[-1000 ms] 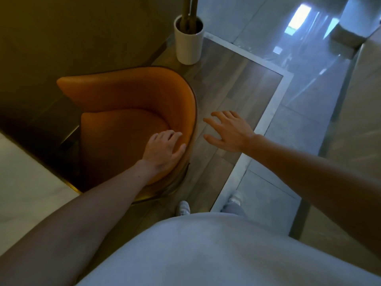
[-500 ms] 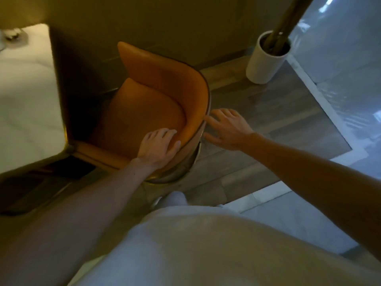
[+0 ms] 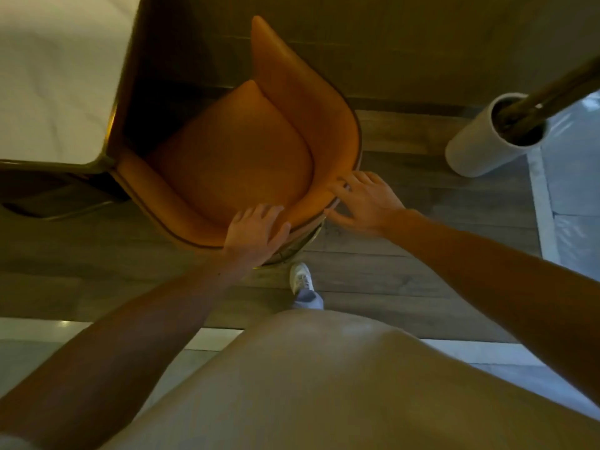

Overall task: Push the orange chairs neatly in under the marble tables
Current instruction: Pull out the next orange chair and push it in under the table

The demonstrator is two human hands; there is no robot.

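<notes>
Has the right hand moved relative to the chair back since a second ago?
Yes. The right hand was off the orange chair, over the wood floor; now its fingers touch the backrest rim.

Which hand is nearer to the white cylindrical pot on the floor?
The right hand. It rests on the orange chair backrest's side towards the white pot; the left hand grips the rim farther away.

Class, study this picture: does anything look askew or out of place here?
Yes: the orange chair sits angled at the marble table corner, seat mostly out. Both hands, left and right, rest on its backrest.
</notes>
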